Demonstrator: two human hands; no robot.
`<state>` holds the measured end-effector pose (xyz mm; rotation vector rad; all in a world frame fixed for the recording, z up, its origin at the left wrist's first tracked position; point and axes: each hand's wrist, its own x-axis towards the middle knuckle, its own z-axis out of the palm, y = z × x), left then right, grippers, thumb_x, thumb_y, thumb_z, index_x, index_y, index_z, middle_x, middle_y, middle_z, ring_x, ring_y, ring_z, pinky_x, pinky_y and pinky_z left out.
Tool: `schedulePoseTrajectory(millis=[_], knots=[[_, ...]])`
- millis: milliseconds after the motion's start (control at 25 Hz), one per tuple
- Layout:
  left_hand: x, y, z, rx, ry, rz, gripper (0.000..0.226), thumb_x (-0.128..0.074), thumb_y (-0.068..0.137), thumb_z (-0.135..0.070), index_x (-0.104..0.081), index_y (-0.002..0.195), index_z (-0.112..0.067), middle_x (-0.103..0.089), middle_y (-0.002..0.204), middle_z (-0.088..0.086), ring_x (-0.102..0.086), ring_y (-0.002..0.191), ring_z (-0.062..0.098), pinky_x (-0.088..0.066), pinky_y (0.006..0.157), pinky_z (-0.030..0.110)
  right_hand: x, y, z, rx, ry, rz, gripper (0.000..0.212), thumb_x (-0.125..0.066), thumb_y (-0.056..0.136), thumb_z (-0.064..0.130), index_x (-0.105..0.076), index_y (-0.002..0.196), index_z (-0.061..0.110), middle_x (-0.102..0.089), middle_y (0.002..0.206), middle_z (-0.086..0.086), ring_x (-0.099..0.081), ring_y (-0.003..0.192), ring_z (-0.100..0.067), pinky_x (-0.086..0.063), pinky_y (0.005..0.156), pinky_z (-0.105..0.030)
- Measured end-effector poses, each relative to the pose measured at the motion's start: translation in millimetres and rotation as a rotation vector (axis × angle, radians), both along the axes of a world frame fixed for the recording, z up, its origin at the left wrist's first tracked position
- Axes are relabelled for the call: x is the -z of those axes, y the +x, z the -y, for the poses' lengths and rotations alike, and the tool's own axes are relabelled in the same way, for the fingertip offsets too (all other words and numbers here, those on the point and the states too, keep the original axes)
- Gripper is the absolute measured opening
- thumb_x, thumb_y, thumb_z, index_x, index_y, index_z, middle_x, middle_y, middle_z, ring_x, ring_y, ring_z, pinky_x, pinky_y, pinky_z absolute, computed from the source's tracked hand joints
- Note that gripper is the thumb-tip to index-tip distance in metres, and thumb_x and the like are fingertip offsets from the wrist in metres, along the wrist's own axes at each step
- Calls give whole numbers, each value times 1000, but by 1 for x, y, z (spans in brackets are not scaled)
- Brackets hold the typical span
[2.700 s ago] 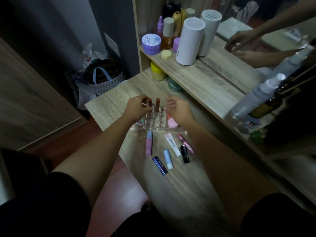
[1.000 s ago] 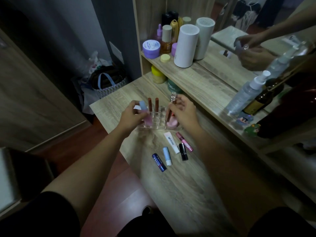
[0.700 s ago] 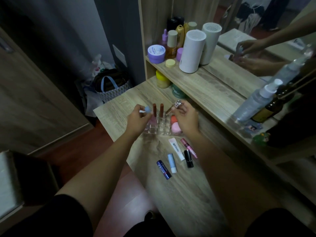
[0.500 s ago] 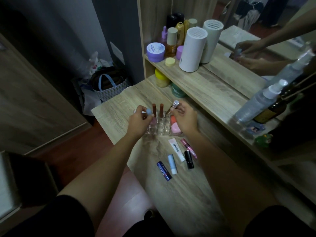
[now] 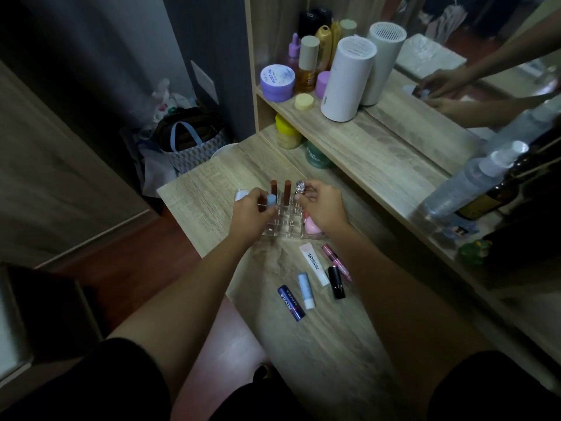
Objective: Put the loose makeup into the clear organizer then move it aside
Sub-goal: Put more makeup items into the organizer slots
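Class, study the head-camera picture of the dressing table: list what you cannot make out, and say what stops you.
- Front slots of the clear plastic organizer: both hands cover them.
- Body of the blue-capped tube at the left hand: fingers hide it.
- Silver-capped tube at the right hand: only the cap shows.
- Pink round item in the organizer: half behind the right wrist.
- Label on the small black lipstick: too dark.

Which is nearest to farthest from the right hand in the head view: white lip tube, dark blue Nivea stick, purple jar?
From the right hand:
1. White lip tube, just below it on the table.
2. Dark blue Nivea stick, lower still.
3. Purple jar, up on the shelf.
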<state>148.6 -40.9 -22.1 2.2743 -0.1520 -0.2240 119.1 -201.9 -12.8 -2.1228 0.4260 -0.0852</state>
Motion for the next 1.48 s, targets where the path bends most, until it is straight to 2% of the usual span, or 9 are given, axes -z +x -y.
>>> schedulePoseTrajectory(millis=[200,360,480,640,840,1080,1240,1360,1480], knots=[[0,0,-2,8,-33,-12,29,-72,79,-18,-63,102,-3,-63,109,19,-66,96,28,-55,86,34,0,-1,4,-26,-15,-28,33,-72,79,10,-65,112,8,-72,101,-11,-64,84,-15,-49,77,-22],[1,-1,-1,15,-35,-17,30,-72,80,-17,-62,104,-2,-61,113,19,-66,93,24,-51,76,19,-4,-2,6,-57,-24,-38,34,-72,79,7,-64,112,6,-72,100,-11,-62,82,-13,-47,76,-21],[0,-1,-1,18,10,2,28,-70,81,-16,-63,104,-3,-61,111,18,-60,86,16,-43,59,3,-5,-2,6,-68,-25,-49,34,-70,80,3,-63,113,6,-70,103,-11,-62,82,-14,-46,74,-16],[-1,-7,-1,8,3,10,28,-70,81,-13,-63,105,-1,-59,113,20,-57,83,14,-39,58,-8,-9,-9,8,-86,-46,-39,33,-69,82,5,-63,114,6,-70,107,-11,-60,83,-10,-47,79,-18],[-7,-9,0,5,-31,-23,29,-69,82,-13,-63,108,-1,-58,118,20,-68,90,23,-49,75,17,-16,-8,12,-111,-82,-18,30,-68,82,6,-63,112,6,-69,107,-12,-61,85,-14,-53,88,-28],[-10,-3,0,16,-31,-27,30,-69,82,-14,-63,108,-2,-59,117,21,-68,93,26,-52,76,24,-20,-6,13,-129,-69,-40,36,-71,80,5,-62,114,4,-67,104,-13,-66,94,-32,-51,82,-21],[-16,-5,-3,-26,-54,-31,42,-71,80,-18,-56,117,-4,-63,115,18,-64,102,27,-56,86,40,-23,-11,15,-125,-74,-33,41,-71,78,3,-60,117,1,-66,105,-16,-65,93,-31,-54,87,-26],[-20,-15,-5,-148,-133,82,48,-72,79,-18,-53,121,-5,-63,114,13,-58,103,18,-46,86,28,-26,-19,22,-86,-68,-13,43,-72,78,6,-59,119,3,-62,98,-6,-59,85,-15,-51,82,-20],[-17,-31,-9,-178,-200,146,43,-71,79,-17,-56,118,-7,-64,110,10,-55,96,11,-45,82,26,-23,-37,29,-83,-44,3,39,-71,78,4,-60,115,2,-59,89,-2,-54,72,-6,-45,64,-2]])
